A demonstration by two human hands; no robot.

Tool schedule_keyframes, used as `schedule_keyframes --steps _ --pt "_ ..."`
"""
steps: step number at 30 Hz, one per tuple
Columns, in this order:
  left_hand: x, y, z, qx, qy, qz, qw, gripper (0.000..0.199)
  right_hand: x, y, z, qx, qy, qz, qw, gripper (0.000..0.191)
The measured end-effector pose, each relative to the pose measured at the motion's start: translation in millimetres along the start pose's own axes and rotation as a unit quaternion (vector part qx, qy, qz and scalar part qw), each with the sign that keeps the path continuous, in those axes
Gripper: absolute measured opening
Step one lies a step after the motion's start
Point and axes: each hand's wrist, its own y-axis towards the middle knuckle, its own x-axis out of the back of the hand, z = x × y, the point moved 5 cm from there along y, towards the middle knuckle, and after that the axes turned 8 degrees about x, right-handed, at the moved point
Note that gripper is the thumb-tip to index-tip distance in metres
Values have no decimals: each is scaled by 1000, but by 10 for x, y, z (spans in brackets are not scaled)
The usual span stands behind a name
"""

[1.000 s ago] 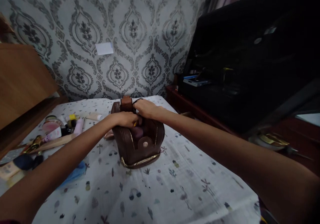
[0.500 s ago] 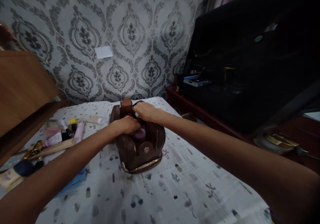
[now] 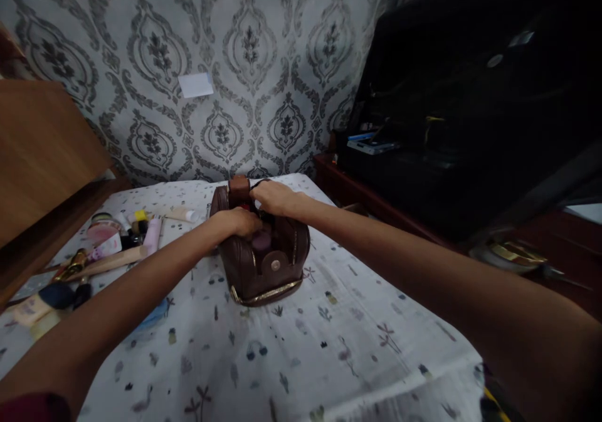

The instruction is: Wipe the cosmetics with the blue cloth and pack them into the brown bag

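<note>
A brown leather-look toiletry bag [image 3: 239, 271] with a gold zip stands unzipped on the patterned sheet. My left hand [image 3: 241, 222] reaches down inside it, and its fingertips are hidden there. At the bag's far rim my right hand [image 3: 273, 197] is closed, gripping the edge near the brown strap [image 3: 239, 187]. A round mauve item [image 3: 261, 241] lies inside, just below my left fingers. Something red shows beside the left hand, too small to name.
Cosmetics lie at the left: a pink tube [image 3: 153, 236], a pale tube [image 3: 181, 214], a large makeup brush [image 3: 56, 295] and a round compact [image 3: 103, 229]. A wooden panel [image 3: 42, 158] rises beyond them. To the right stands a big black case [image 3: 451, 108]; patterned wallpaper [image 3: 249, 46] is behind.
The view has tipped down slightly, so the bag and hands appear a little higher. My left hand has shifted slightly inside the bag; the right keeps its hold on the rim.
</note>
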Motion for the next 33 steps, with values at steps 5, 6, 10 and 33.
schedule_keyframes --steps 5,6,10,33 --pt "68 -70 47 -54 -54 22 997 45 40 -18 17 1 1 3 1000 31" --pt "92 -79 49 -64 -63 17 996 39 49 -19 19 -1 0 4 1000 30" --pt "177 -94 49 -87 -71 6 994 18 75 -7 15 -6 -2 2 1000 28" --pt "-723 -1660 277 91 -265 -405 870 23 -53 -1040 1780 219 280 -327 876 27"
